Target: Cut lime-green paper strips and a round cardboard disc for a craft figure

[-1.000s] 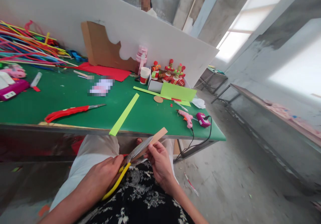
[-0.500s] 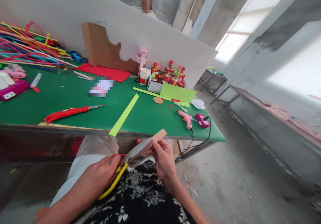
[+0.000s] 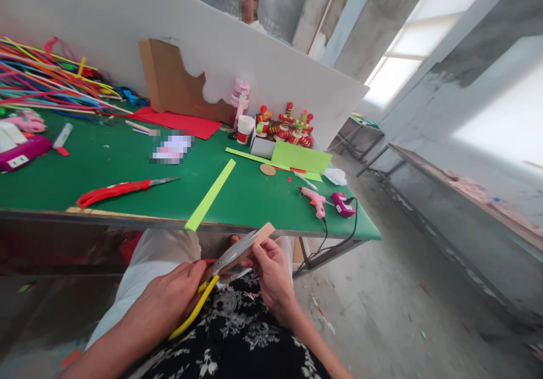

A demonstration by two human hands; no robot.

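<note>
At the table's front edge, my left hand (image 3: pixel 176 291) is closed on the yellow and red handles of large scissors (image 3: pixel 197 308). The metal blades point up and right, lying along a narrow tan cardboard strip (image 3: pixel 264 232). My right hand (image 3: pixel 271 268) pinches that strip between thumb and fingers, just right of the blades. Beyond them a light green paper strip (image 3: pixel 211 195) rests on the green table (image 3: pixel 139 169), its near end at the edge. Red-handled scissors (image 3: pixel 114 191) lie further left.
A pink glue gun (image 3: pixel 314 199) with a cable, a purple box (image 3: pixel 343 204) and green paper (image 3: pixel 301 156) are on the right. Red cup figures (image 3: pixel 286 130), a cup (image 3: pixel 245 129) and brown cardboard (image 3: pixel 178 85) stand behind. Colourful sticks (image 3: pixel 42 79) lie left. A person sits beyond the partition.
The tan strip and my right hand have shifted slightly left and down. The scissor blades look closer together around the strip.
</note>
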